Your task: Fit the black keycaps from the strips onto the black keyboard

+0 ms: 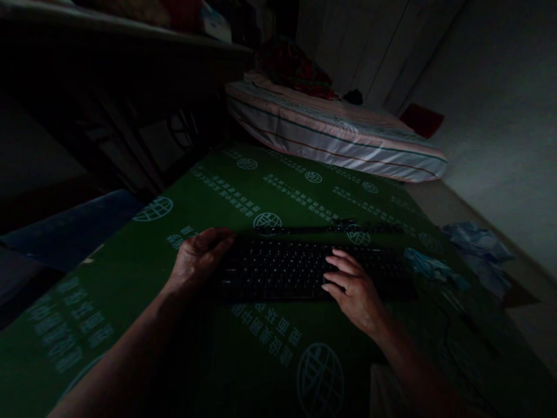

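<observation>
A black keyboard (282,270) lies on the green printed board in front of me, its long side across my view. My left hand (202,252) is closed on the keyboard's left end, fingers curled at the far corner. Over the keys on the right part rests my right hand (352,284), with its fingers bent and apart. Nothing shows held in it, though whether its fingertips touch the keys is too dark to tell. Just beyond the keyboard runs a row of small dark pieces (374,227), too dim to make out clearly.
To the right lie a crumpled teal cloth (435,267) and a thin dark cable (446,325). The green board (209,197) spreads underneath. A striped mattress (339,133) stands beyond it. A dark table (130,38) is at upper left, a blue surface (73,226) at left.
</observation>
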A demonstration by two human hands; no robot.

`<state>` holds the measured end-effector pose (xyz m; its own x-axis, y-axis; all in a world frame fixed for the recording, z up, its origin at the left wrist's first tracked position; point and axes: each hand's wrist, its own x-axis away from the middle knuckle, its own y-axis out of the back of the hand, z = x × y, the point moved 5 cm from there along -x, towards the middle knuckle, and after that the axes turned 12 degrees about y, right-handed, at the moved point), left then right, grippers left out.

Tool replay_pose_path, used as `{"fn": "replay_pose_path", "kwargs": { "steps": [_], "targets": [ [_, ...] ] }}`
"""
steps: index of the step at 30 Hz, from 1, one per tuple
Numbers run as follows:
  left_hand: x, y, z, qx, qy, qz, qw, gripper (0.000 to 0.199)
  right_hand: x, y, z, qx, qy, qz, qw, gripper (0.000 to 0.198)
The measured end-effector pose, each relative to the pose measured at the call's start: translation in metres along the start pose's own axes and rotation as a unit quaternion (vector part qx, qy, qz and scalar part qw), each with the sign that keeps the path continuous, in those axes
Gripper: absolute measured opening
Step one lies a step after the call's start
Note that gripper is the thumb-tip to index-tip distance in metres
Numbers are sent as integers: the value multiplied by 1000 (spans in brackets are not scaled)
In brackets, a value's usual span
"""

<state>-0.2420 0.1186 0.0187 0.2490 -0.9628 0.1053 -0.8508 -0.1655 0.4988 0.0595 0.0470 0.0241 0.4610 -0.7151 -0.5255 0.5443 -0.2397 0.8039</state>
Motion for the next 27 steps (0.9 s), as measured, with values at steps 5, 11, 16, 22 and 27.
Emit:
{"fn": "replay_pose_path", "kwargs": {
  "steps": [5,11,16,22,27],
  "targets": [
    [1,-1,-2,3,3,2,1000,42,0,1,3,15,6,15,1000,12],
    [3,0,-4,-4,1,-3,1000,43,2,0,2,18,14,28,999,12],
    [2,-1,-4,-14,-3,-4,1000,42,2,-1,1,13,16,26,999,12],
    [1,-1,-4,-16,-10,0,1000,40,2,1,3,14,17,36,999,11],
    [3,0,-6,-16,-18,0,1000,40,4,-1,2,21,22,41,999,12]
  ]
}}
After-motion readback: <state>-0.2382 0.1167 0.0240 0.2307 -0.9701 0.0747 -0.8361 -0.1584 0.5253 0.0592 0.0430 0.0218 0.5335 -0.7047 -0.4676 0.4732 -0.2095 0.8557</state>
